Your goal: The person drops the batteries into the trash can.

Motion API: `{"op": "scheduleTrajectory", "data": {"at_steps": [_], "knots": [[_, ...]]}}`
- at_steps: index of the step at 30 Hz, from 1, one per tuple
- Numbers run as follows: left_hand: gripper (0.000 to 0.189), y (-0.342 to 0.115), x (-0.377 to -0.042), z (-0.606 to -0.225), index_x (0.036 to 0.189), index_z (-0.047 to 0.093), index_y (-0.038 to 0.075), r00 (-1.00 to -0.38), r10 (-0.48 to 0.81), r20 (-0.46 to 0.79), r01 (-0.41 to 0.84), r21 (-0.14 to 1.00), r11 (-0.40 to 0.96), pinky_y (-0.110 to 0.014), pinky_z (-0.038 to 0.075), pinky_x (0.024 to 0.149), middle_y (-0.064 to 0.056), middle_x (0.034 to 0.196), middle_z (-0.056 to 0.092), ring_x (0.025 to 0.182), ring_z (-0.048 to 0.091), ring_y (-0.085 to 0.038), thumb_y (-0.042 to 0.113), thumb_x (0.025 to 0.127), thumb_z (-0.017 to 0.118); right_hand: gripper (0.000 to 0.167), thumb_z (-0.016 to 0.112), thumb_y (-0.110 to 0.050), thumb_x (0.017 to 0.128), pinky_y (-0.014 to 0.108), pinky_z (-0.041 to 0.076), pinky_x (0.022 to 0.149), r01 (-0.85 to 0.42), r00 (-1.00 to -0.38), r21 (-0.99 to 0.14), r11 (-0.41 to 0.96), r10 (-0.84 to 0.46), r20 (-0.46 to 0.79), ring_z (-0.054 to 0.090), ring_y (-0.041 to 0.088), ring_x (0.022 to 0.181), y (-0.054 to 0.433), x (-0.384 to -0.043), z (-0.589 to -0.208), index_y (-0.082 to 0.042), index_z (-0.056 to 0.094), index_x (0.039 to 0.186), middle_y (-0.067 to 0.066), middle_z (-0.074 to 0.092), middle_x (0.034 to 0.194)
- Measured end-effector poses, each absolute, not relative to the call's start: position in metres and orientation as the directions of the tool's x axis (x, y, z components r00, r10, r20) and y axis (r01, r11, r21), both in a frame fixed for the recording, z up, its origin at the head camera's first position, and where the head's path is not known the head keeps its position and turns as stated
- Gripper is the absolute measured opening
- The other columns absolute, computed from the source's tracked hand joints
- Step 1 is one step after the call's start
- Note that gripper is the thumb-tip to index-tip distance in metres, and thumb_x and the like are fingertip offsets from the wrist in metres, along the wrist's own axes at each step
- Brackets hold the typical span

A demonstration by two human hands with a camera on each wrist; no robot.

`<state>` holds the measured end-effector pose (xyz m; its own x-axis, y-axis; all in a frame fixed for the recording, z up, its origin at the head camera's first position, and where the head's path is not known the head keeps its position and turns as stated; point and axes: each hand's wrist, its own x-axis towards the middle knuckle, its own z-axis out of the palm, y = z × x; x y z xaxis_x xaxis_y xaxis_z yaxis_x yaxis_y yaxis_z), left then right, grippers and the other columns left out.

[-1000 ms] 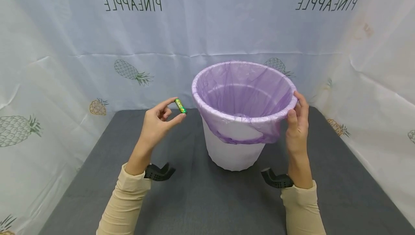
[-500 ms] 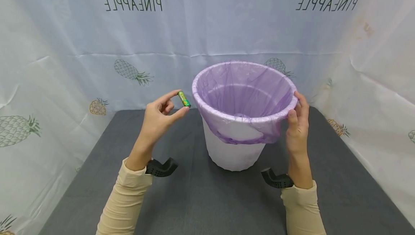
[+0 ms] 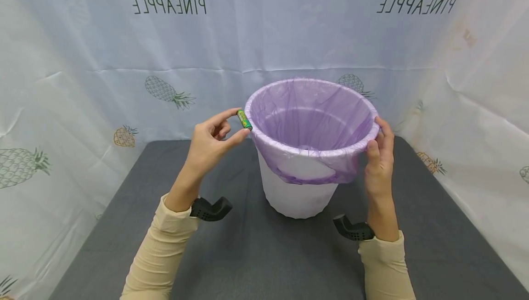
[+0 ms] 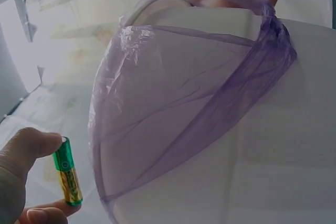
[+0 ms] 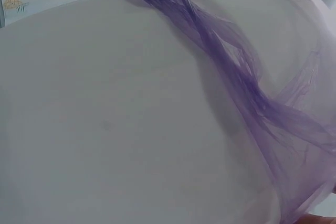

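My left hand (image 3: 208,146) pinches a small green and gold battery (image 3: 244,119) by its two ends, between thumb and a fingertip. In the head view the battery is right beside the left rim of a white trash bin (image 3: 299,201); in the left wrist view a gap separates the battery (image 4: 68,174) from the bin's side. A thin purple trash bag (image 3: 272,160) lines the bin and folds over its rim. My right hand (image 3: 379,162) grips the rim on the right, thumb outside. Only a sliver of its fingers (image 5: 317,219) shows in the right wrist view.
The bin stands upright on a dark grey table (image 3: 256,263). Behind and at both sides hangs a white curtain (image 3: 231,38) with pineapple prints. Each wrist wears a black camera mount (image 3: 211,209).
My left hand has moved right and up with the battery, closing in on the bin's left rim. The right hand and the bin have stayed in place.
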<state>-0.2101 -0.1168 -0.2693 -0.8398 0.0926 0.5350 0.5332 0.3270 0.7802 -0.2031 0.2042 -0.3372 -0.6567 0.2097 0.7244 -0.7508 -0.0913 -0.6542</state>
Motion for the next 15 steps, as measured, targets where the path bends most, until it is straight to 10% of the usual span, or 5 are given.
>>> {"op": "scheduleTrajectory", "data": {"at_steps": [15], "knots": [[0.039, -0.102, -0.221, -0.27, 0.12, 0.064, 0.002, -0.855, 0.143, 0.499, 0.518, 0.804, 0.291, -0.018, 0.027, 0.055, 0.001, 0.07, 0.031, 0.059, 0.026, -0.004, 0.012, 0.083, 0.073, 0.047, 0.052, -0.028, 0.099, 0.021, 0.042, 0.09, -0.745, -0.663, -0.659, -0.099, 0.215, 0.717, 0.054, 0.012, 0.099, 0.204, -0.203, -0.336, -0.012, 0.041, 0.141, 0.004, 0.055, 0.125]]}}
